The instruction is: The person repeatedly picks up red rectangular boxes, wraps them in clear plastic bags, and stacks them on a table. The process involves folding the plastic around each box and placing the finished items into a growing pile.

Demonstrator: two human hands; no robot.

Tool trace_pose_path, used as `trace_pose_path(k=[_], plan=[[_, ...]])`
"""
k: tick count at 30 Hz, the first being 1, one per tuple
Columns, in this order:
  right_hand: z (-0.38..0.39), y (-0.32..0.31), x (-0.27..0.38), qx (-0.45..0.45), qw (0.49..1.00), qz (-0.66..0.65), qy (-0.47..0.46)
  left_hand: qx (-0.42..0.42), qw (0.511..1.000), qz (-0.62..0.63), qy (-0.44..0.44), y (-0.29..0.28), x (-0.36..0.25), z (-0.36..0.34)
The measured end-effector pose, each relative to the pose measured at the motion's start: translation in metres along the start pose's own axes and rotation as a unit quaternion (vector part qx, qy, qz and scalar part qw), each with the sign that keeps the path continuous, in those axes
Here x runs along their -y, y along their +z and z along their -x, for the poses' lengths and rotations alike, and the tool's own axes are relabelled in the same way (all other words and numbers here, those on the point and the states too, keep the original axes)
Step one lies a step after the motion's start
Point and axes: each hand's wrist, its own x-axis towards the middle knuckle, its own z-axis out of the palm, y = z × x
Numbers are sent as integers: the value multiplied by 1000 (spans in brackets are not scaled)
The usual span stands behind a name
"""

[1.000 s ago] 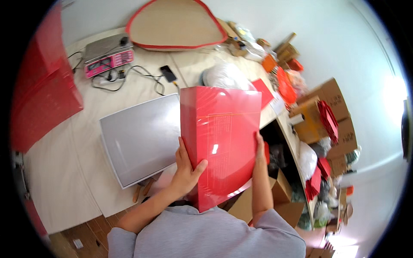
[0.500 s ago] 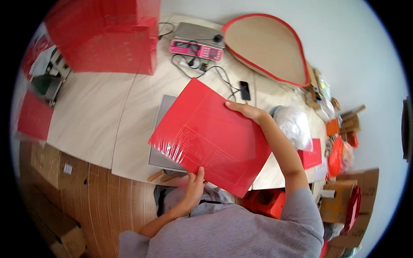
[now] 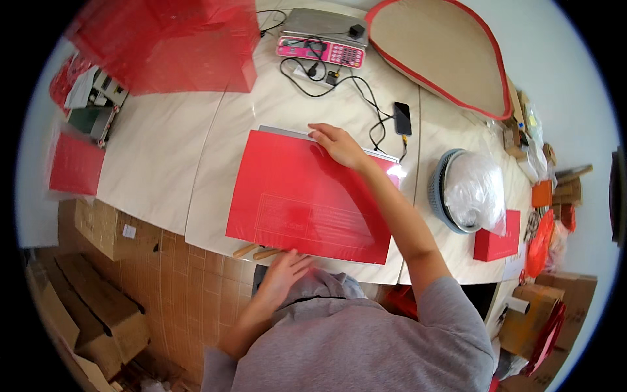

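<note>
1. The right hand (image 3: 336,145), fingers unclenched, is at the far edge of the red box (image 3: 294,202).
2. The box lies flat between both hands, over a grey panel (image 3: 277,132).
3. The left hand (image 3: 281,277), fingers loosely spread, sits just by its near edge; touching, I can't tell.

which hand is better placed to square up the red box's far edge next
Probably the right hand: it is at the far edge of the red box, while the left hand is down by the near edge.
</note>
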Motion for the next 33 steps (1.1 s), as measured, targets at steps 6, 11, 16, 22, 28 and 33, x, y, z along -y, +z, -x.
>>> trace_pose_path(k=[6,11,16,22,28,33], plan=[[105,-49,-43,-356,934,29,15,98,938,-330,35,4,-66,33],[192,-15,-90,-395,906,106,112,-130,734,-513,426,9,-128,-15],[228,-1,-103,-394,881,-182,191,-124,719,-564,386,-22,-120,-85],[286,-33,-102,-349,698,-594,196,-79,789,-528,306,12,-69,-112],[295,-67,-3,-416,734,-503,189,-59,802,-504,314,32,-64,-106],[265,-59,-28,-384,829,-371,164,-92,799,-482,348,-5,-83,-116]])
